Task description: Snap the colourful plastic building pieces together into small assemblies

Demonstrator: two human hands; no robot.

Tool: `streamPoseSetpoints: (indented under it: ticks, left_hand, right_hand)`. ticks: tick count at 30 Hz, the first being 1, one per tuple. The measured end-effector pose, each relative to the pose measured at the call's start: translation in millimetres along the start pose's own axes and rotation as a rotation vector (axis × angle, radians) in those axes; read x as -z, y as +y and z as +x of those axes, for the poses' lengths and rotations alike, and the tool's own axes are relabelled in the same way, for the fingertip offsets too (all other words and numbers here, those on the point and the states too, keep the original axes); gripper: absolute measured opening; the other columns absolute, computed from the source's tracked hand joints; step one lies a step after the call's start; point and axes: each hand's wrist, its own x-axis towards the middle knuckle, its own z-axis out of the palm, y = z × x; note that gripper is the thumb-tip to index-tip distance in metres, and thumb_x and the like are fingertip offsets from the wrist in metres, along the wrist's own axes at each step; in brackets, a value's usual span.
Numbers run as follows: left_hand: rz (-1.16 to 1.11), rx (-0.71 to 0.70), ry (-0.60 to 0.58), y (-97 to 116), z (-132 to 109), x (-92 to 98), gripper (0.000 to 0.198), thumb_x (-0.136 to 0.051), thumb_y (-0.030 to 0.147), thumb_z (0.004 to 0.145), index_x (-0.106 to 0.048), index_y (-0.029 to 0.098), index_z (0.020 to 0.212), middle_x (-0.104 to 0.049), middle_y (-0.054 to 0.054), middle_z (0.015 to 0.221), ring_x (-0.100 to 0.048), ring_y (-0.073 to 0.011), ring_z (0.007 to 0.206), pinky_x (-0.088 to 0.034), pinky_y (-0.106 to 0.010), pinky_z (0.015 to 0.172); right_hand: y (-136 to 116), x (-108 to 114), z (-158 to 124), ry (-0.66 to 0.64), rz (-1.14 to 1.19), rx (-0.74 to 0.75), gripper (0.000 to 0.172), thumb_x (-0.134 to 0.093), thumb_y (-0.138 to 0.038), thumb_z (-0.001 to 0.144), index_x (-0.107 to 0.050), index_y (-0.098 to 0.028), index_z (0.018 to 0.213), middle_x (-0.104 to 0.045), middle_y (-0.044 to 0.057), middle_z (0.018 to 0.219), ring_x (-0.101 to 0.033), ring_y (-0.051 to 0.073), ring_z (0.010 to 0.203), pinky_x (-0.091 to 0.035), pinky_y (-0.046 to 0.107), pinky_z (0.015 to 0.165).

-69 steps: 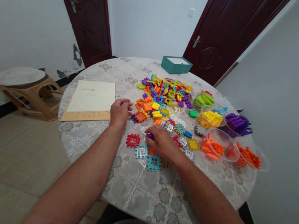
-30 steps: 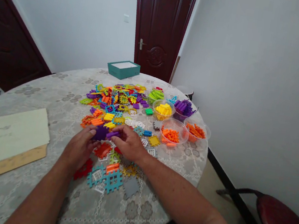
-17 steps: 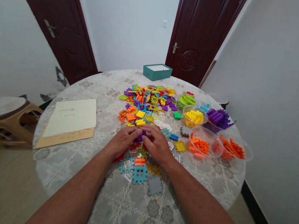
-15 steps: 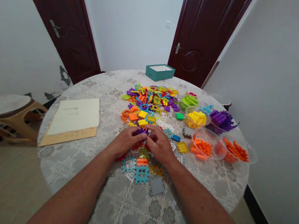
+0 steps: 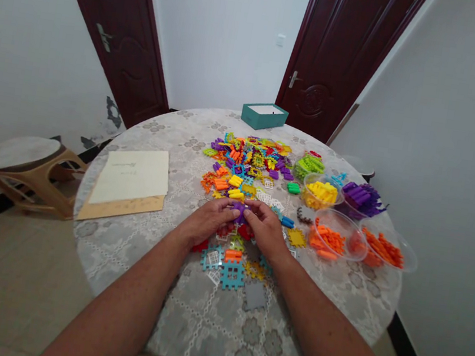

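My left hand (image 5: 206,222) and right hand (image 5: 266,229) both grip purple pieces (image 5: 238,210), fingers clenched, above the desk (image 5: 207,322).

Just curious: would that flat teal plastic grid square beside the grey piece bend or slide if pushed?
Probably stiff: the flat teal plastic grid square lies level, its notched edges crisp. Likely light, being thin and holed. Flat, so it should slide on the tablecloth, not roll.

Round table (image 5: 206,328) carries plastic pieces (image 5: 249,162), bowls (image 5: 361,248), papers (image 5: 133,174), a teal box (image 5: 264,116).
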Motion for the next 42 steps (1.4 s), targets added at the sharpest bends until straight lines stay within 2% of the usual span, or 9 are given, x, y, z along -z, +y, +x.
streamPoseSetpoints:
  ticks: [4, 10, 21, 25, 29, 31, 35, 38, 42]
  left_hand:
    - [0.058, 0.005, 0.039, 4, 0, -1.6, 0.048, -0.069, 0.049, 0.09, -0.071, 0.017, 0.126, -0.068, -0.003, 0.077, -0.057, -0.0141, 0.06, -0.044, -0.026, 0.057]
    - [0.052, -0.001, 0.054, 5, 1, -1.3, 0.052, -0.07, 0.049, 0.089, -0.068, 0.018, 0.131, -0.071, -0.005, 0.088, -0.059, -0.0135, 0.063, -0.046, -0.026, 0.058]
    - [0.019, 0.021, 0.071, -4, 4, -1.0, 0.048, -0.072, 0.049, 0.089, -0.068, 0.019, 0.126, -0.071, -0.005, 0.092, -0.059, -0.0127, 0.061, -0.048, -0.026, 0.056]
    - [-0.095, -0.002, 0.187, -3, 6, -0.5, 0.04, -0.075, 0.043, 0.085, -0.071, 0.016, 0.115, -0.071, -0.004, 0.09, -0.06, -0.0119, 0.064, -0.048, -0.022, 0.055]
    - [-0.409, -0.042, 0.357, -1, 11, 11.1, 0.028, -0.075, 0.031, 0.081, -0.067, 0.014, 0.101, -0.073, -0.008, 0.098, -0.071, -0.0189, 0.084, -0.06, -0.029, 0.07]
    - [-0.542, -0.031, 0.41, 0, 14, 18.6, 0.025, -0.073, 0.026, 0.08, -0.062, 0.015, 0.099, -0.074, -0.011, 0.101, -0.075, -0.0238, 0.089, -0.063, -0.035, 0.072]
    - [-0.643, -0.016, 0.514, 1, 19, 30.2, 0.021, -0.068, 0.021, 0.084, -0.059, 0.013, 0.102, -0.075, -0.015, 0.102, -0.078, -0.0262, 0.087, -0.063, -0.033, 0.064]
    - [-0.674, -0.018, 0.575, -1, 21, 35.8, 0.019, -0.066, 0.02, 0.086, -0.059, 0.013, 0.102, -0.076, -0.013, 0.098, -0.078, -0.0239, 0.083, -0.064, -0.033, 0.064]
    - [-0.707, -0.027, 0.625, -9, 25, 41.2, 0.015, -0.066, 0.021, 0.089, -0.06, 0.014, 0.101, -0.074, -0.01, 0.092, -0.076, -0.021, 0.079, -0.065, -0.036, 0.068]
  right_hand:
    - [-2, 3, 1, -0.032, -0.015, 0.011, 0.035, -0.068, -0.04, 0.086, -0.07, -0.022, 0.116, -0.072, 0.001, 0.091, -0.058, 0.014, 0.063, -0.046, 0.027, 0.057]
    - [3, 3, 2, -0.08, -0.064, 0.115, 0.037, -0.068, -0.03, 0.086, -0.069, -0.025, 0.123, -0.074, 0.002, 0.105, -0.068, 0.019, 0.089, -0.056, 0.034, 0.083]
    - [7, 2, 5, -0.11, -0.011, 0.115, 0.037, -0.067, -0.028, 0.088, -0.067, -0.025, 0.125, -0.075, 0.004, 0.113, -0.069, 0.019, 0.096, -0.057, 0.035, 0.088]
    - [-4, 6, 0, -0.03, -0.2, 0.104, 0.04, -0.064, -0.034, 0.09, -0.068, -0.024, 0.129, -0.074, 0.004, 0.106, -0.062, 0.015, 0.074, -0.055, 0.033, 0.075]
    - [-16, 12, 5, 0.072, -0.346, 0.12, 0.032, -0.061, -0.035, 0.09, -0.074, -0.022, 0.117, -0.074, 0.004, 0.101, -0.063, 0.017, 0.077, -0.052, 0.032, 0.075]
    - [-19, 14, 14, 0.068, -0.389, 0.134, 0.029, -0.061, -0.034, 0.09, -0.075, -0.022, 0.112, -0.074, 0.003, 0.095, -0.063, 0.018, 0.079, -0.051, 0.032, 0.075]
    - [-23, 13, 48, 0.01, -0.522, 0.19, 0.029, -0.06, -0.033, 0.09, -0.076, -0.021, 0.111, -0.073, 0.003, 0.089, -0.064, 0.019, 0.077, -0.05, 0.033, 0.076]
    - [-27, 6, 82, -0.02, -0.659, 0.248, 0.029, -0.058, -0.027, 0.091, -0.076, -0.021, 0.113, -0.076, 0.005, 0.099, -0.067, 0.02, 0.084, -0.052, 0.034, 0.083]
    - [-32, -17, 130, -0.077, -0.878, 0.305, 0.03, -0.057, -0.019, 0.093, -0.075, -0.019, 0.118, -0.076, 0.009, 0.119, -0.069, 0.023, 0.106, -0.05, 0.036, 0.099]
